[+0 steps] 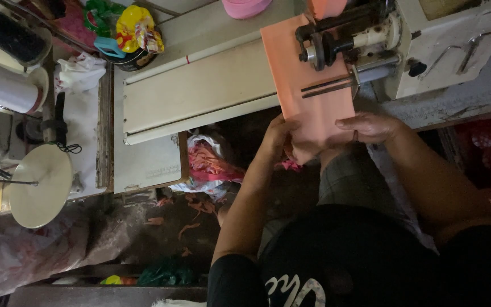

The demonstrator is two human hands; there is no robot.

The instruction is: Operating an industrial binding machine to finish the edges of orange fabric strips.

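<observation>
At the frame's upper centre, both hands gripped a salmon-pink fabric strip [313, 96] fed from the sewing machine [404, 45]: left hand [282, 133] pinching its lower edge, right hand [370, 126] pressing flat. It looked light, limp, best held by its edges.

A single head-worn camera looks steeply down from above the person's chest, close to the work. The worktop [200, 91] crosses the upper half of the frame, the machine [427, 45] sits upper right, and the floor [166, 233] fills the lower left.
</observation>
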